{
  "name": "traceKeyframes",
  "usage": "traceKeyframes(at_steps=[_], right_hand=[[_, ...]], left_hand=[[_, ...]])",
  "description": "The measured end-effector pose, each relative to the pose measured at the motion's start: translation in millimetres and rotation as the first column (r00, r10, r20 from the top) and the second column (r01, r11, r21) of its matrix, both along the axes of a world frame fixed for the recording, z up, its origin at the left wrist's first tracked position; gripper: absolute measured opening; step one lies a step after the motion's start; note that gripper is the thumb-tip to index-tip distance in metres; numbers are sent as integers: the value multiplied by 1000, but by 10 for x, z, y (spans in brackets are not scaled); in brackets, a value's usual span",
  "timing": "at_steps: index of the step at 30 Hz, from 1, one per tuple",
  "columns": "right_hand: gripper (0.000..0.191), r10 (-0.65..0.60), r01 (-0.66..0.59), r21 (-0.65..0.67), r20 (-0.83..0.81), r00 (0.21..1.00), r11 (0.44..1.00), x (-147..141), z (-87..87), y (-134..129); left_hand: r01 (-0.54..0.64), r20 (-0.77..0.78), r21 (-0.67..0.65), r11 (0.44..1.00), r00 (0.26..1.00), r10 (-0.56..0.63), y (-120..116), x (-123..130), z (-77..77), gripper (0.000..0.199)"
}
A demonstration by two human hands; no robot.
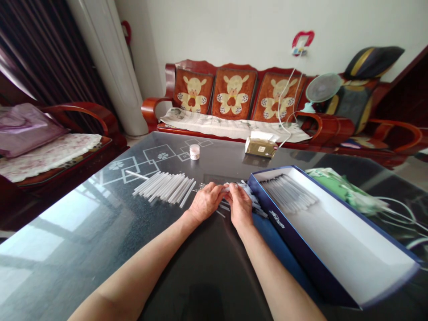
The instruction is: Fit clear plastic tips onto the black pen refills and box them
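My left hand and my right hand meet over the table, fingers closed in a pinch. Between their fingertips is a slim whitish tube, mostly covered by the fingers. Left of my hands, a row of white tubes lies side by side, one sticking out at the far end. Small shiny pieces, too small to name, lie just beyond my left hand. More pale tubes are scattered beside and behind my right hand, partly hidden by it. Thin clear sticks with dark ends fill the box's far end.
A blue box with white insides stands at my right. Beyond it lie a green and white plastic bag and white cables. Farther back on the dark table are a small round jar and a tissue pack.
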State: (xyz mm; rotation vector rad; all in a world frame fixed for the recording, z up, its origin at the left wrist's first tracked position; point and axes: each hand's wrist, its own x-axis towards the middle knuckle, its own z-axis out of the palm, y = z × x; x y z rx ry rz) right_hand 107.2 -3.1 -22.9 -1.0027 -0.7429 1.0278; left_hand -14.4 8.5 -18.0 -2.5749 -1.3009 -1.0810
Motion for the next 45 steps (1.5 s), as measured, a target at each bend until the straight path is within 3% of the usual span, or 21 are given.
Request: traceKeyframes(at_steps=[5,8,12,15,18,20,21,22,24,26,29,30,32,35,38,42,45], right_hand=[[28,30,-41,-53,-197,980,998,-20,13,-17],[26,38,-56,-56,-281,959,997,-4,50,-29],[24,47,-66,-44,-342,939,997,3,82,-39],[23,65,-80,-29,-349,935,996,-9,85,-47],[23,85,-102,-23,-379,922,995,33,104,-37],[23,72,-88,-18,-418,906,996,119,129,-11],[23,54,-69,-19,-433,900,997,174,139,4],[24,33,-46,-19,-440,897,999,230,143,20],[26,11,-18,-13,-398,917,1000,317,125,40],[29,-9,14,19,-264,965,1000,344,65,37],[31,-85,64,142,147,985,988,293,-64,-10],[29,-118,59,195,308,944,979,268,-103,-30],[24,-192,21,296,560,806,955,230,-159,-59],[19,-315,-14,418,705,635,908,217,-182,-64],[18,-378,-20,468,738,558,884,231,-173,-39],[19,-395,-24,478,752,527,878,238,-171,-19],[19,-407,-8,480,751,520,877,230,-175,-20]], left_hand=[[-51,-31,-75,996,998,48,-26,20,21,32],[37,17,-160,986,999,-34,-55,39,50,30],[170,221,-319,933,970,-101,-79,48,115,29],[329,394,-484,811,909,-134,-65,18,174,34],[507,558,-633,585,823,-110,-33,-28,219,41],[571,622,-698,433,783,-30,-12,-54,234,42],[586,638,-715,382,770,13,-4,-63,236,42],[593,647,-722,357,761,47,3,-69,237,42],[578,644,-720,384,762,60,18,-79,229,41],[502,586,-694,517,810,0,42,-95,212,39],[228,367,-514,827,930,-28,105,-158,183,30],[115,284,-425,898,959,12,132,-195,181,27],[-112,138,-287,951,978,157,189,-294,198,24],[-432,-49,-225,873,900,433,273,-512,272,28],[-628,-147,-230,744,778,611,338,-789,347,32],[-743,-269,-270,612,669,693,374,-1123,364,32],[-759,-313,-308,574,650,692,368,-1254,340,32]])
